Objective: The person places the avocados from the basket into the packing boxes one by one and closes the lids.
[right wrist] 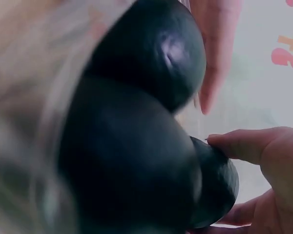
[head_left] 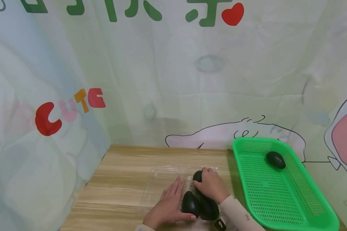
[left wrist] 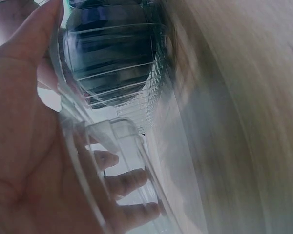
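Well, from where I stand, three dark avocados sit close together between the person's hands, at a clear plastic box (head_left: 154,189) on the wooden table (head_left: 118,179). The right hand (head_left: 213,185) has the far avocado (head_left: 197,176) pinched between thumb and fingers; most of that fruit is hidden under the hand, so I can't tell which way its long axis runs. The left hand (head_left: 167,205) lies against the box with its fingers straight and grips nothing, thumb stretched sideways past the near end of the left avocado (head_left: 190,203). That one points its narrower end away from the person, long axis leaning a little toward the left fingers. Below the right palm, touching it, is the right avocado (head_left: 209,208), its long axis slanting from near the right fingers down toward the right sleeve. Out to the right of the right hand stands a green basket (head_left: 270,192), and at its far end a lone avocado (head_left: 276,159) lies aslant, its nearer end turned rightward. As for writing, the cloth (head_left: 162,122) beyond the left hand reads "CUTE" in coloured letters (head_left: 67,110); high beyond both hands, large green characters (head_left: 211,12) are cut off, beside a red heart (head_left: 233,14).
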`<action>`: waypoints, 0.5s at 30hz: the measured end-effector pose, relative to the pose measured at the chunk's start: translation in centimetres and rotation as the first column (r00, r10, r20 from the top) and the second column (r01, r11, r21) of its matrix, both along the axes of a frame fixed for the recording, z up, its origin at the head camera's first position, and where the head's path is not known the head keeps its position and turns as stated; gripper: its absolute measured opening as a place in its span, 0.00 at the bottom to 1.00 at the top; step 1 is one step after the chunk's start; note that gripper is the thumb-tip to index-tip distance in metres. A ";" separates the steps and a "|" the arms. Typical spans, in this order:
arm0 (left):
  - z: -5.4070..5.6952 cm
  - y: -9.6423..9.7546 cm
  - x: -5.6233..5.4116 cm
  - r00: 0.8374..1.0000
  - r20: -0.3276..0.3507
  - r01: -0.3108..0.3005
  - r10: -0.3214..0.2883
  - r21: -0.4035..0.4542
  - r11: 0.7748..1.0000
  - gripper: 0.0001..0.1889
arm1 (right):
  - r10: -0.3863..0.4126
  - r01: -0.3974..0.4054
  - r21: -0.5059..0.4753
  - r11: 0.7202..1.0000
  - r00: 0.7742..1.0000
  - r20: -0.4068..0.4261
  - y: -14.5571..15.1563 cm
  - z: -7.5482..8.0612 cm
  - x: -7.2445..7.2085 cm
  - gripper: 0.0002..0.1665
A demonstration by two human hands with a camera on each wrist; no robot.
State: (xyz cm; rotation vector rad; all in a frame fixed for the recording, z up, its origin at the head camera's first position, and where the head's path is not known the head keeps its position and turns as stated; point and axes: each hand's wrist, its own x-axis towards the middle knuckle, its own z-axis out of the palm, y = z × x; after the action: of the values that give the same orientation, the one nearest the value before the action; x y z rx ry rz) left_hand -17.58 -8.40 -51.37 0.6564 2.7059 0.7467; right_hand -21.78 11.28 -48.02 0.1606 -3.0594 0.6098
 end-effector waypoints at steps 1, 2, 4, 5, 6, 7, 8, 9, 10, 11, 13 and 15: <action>0.0 0.0 0.0 1.000 -0.003 0.000 0.000 0.001 1.000 0.69 | 0.002 -0.002 -0.003 1.000 1.000 0.002 -0.1 -0.1 -0.1 0.39; -0.1 0.0 0.0 1.000 -0.009 0.002 -0.002 0.004 1.000 0.69 | 0.002 -0.002 -0.010 1.000 1.000 0.008 -0.3 -0.2 -0.2 0.39; -0.2 0.0 -0.1 1.000 -0.022 0.007 -0.007 0.009 1.000 0.69 | 0.010 -0.009 -0.033 0.999 1.000 0.027 -0.6 -0.3 -0.2 0.41; -0.2 -0.1 -0.1 1.000 -0.028 0.009 -0.009 0.010 1.000 0.69 | 0.018 -0.016 -0.040 0.999 0.999 0.027 -0.7 -0.4 -0.3 0.41; -0.2 -0.1 -0.2 0.999 -0.033 0.012 -0.012 0.010 1.000 0.69 | 0.025 -0.023 -0.050 0.998 0.999 0.031 -0.8 -0.6 -0.4 0.40; -0.2 0.0 -0.2 0.999 -0.036 0.014 -0.013 0.010 1.000 0.69 | 0.032 -0.029 -0.060 0.998 0.999 0.040 -0.9 -0.7 -0.4 0.40; -0.2 0.0 -0.2 0.999 -0.039 0.016 -0.015 0.009 1.000 0.69 | 0.039 -0.035 -0.070 0.997 0.998 0.046 -1.0 -0.8 -0.4 0.39; -0.2 0.0 -0.2 0.999 -0.041 0.017 -0.017 0.008 1.000 0.69 | 0.045 -0.041 -0.079 0.996 0.998 0.053 -1.0 -0.9 -0.3 0.38; -0.2 0.0 -0.2 0.999 -0.041 0.018 -0.017 0.006 1.000 0.69 | 0.049 -0.044 -0.087 0.995 0.997 0.057 -1.1 -0.9 -0.3 0.38; -0.1 0.0 -0.2 0.999 -0.038 0.017 -0.017 0.006 1.000 0.69 | 0.054 -0.048 -0.094 0.994 0.997 0.059 -1.1 -1.0 -0.3 0.37; -0.1 0.0 -0.1 0.999 -0.031 0.013 -0.013 0.009 1.000 0.69 | 0.060 -0.053 -0.113 0.992 0.996 0.065 -1.1 -0.9 -0.3 0.37; 0.0 0.0 -0.1 1.000 -0.019 0.007 -0.007 0.015 1.000 0.69 | 0.065 -0.056 -0.131 0.990 0.996 0.069 -1.2 -0.8 -0.2 0.36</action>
State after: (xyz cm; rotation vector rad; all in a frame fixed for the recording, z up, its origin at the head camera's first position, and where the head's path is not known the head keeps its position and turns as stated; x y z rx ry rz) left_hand -17.64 -8.37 -51.35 0.6793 2.7167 0.7634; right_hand -21.97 10.12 -48.86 0.2342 -3.0815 0.8318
